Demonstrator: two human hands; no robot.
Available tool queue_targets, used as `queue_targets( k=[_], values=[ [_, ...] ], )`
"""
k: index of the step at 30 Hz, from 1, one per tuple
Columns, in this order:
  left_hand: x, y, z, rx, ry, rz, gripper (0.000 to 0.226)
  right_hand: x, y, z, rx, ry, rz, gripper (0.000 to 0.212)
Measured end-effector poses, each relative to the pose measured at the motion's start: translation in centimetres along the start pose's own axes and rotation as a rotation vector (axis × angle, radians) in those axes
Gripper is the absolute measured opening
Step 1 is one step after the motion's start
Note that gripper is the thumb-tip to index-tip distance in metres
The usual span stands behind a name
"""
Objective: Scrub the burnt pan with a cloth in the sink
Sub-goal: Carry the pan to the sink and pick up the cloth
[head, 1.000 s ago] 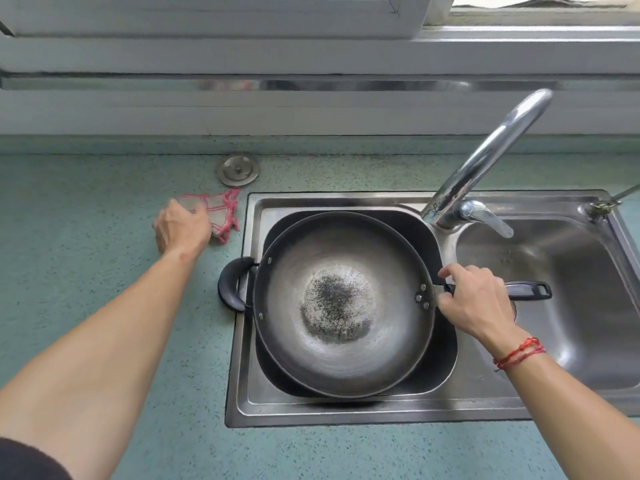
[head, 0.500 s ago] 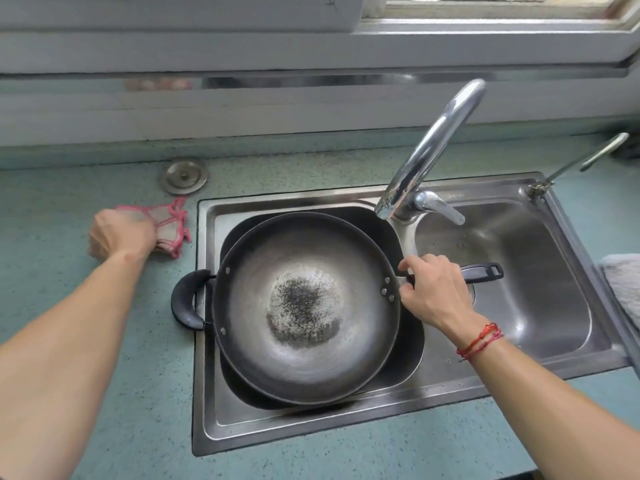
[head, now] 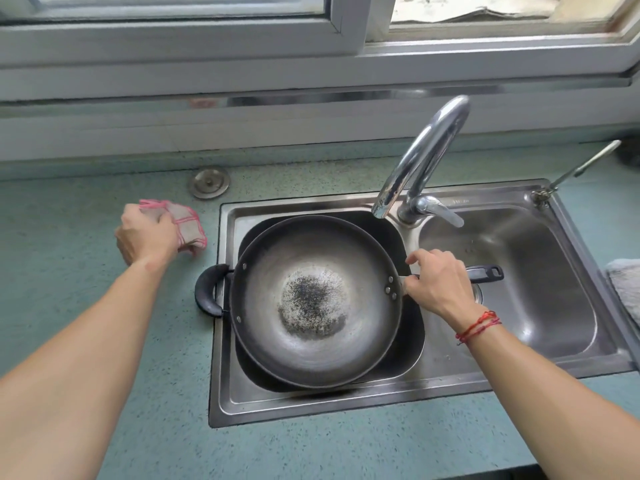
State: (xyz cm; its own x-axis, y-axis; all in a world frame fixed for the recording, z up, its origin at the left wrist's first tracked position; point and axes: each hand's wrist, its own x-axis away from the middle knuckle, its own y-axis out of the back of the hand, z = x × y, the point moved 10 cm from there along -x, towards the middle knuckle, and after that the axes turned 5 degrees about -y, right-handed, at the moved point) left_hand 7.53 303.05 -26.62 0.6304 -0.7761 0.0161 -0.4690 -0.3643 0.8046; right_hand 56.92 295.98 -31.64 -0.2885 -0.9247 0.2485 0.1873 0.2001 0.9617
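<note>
Cloth [head: 187,223] now in L hand [head: 147,237]; R hand [head: 438,285] gripping pan [head: 311,299].

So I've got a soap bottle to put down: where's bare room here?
Free: the right basin past the pan handle, and the counter in front of the sink. Crowded: the left basin, filled by the pan.

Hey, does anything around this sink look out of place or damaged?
The pan has a burnt black patch in its middle. A loose sink plug lies on the counter behind the cloth, not in a drain. Nothing spilled.
</note>
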Motion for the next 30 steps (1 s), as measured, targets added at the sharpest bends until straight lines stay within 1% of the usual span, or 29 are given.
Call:
queue_targets(
  k=[4,6,8,11,15,17,20,27,30],
  values=[
    [2.5,0.8,-0.7,0.048,-0.008,-0.011,0.037,-0.1,0.3,-1.7,-0.146,-0.092,0.077,0.036],
    [3.9,0.9,-1.6,0.094,-0.038,-0.012,0.036,-0.1,0.6,-2.9,-0.267,-0.154,0.09,0.033],
    [5.3,1.0,-2.4,0.142,-0.046,-0.012,0.035,-0.3,1.3,-4.0,-0.397,-0.237,0.087,0.03],
    [7.6,0.4,-3.5,0.2,-0.059,0.02,0.033,-0.8,1.5,-6.2,-0.648,-0.416,0.069,0.027],
    [10.3,-0.9,-4.6,0.244,-0.089,0.075,0.028,-2.1,-0.2,-8.1,-1.055,-0.6,0.068,0.052],
    [11.4,-1.7,-4.7,0.261,-0.098,0.1,0.026,-2.7,-0.4,-7.8,-1.2,-0.615,0.089,0.047],
    [12.3,-2.6,-4.2,0.267,-0.095,0.132,0.025,-3.4,-0.4,-7.5,-1.327,-0.609,0.098,0.037],
    [13.8,-3.5,-3.0,0.249,-0.076,0.157,0.023,-4.3,-0.8,-6.3,-1.497,-0.656,0.127,0.017],
    [14.3,-3.8,-2.6,0.248,-0.079,0.173,0.023,-4.2,-0.7,-6.0,-1.531,-0.658,0.1,0.021]
  ],
)
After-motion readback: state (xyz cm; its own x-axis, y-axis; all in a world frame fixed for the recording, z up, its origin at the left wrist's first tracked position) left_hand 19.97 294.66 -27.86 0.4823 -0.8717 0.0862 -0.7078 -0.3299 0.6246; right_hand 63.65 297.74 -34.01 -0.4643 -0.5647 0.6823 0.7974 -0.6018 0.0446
